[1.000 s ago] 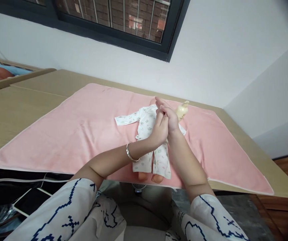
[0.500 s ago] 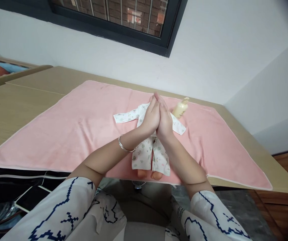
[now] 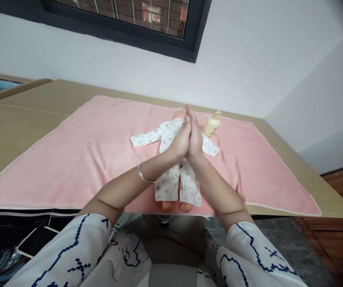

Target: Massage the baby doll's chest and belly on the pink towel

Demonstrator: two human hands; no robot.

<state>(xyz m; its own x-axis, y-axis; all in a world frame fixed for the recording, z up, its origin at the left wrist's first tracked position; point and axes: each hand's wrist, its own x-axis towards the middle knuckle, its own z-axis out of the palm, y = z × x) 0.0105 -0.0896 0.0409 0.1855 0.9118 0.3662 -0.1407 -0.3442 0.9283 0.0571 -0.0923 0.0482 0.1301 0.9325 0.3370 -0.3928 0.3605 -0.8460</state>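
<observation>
- the person's left hand (image 3: 181, 140) and right hand (image 3: 196, 139) now meet evenly, palm against palm; a second ago the right reached higher and the pair sat askew.
- from here the fingers look straight and pressed together, pointing up and away, none pinching anything; those of the right hand are partly hidden, so i can't tell how each one lies.
- nothing shows between the palms, and whether the skin is wet i can't tell.
- for the work in hand, i take this shift to mean the hands are busy with each other, pressing or rubbing, rather than with anything below.
- the doll (image 3: 169, 186) lies beneath them, its middle hidden by the hands, dressed in a printed top (image 3: 167, 134) and matching trousers (image 3: 190, 188); its place on the blanket (image 3: 64, 163) looks the same as a second ago.
- its sleeves reach out to both sides, and its bare feet (image 3: 168, 205) are by the near edge of the table (image 3: 36, 113).
- the pale yellow pump bottle (image 3: 211, 126) is also where it was, just beside the sleeve on the person's right, with neither hand on it.
- a bracelet (image 3: 141, 173) circles the left wrist, well clear of the joined palms.
</observation>
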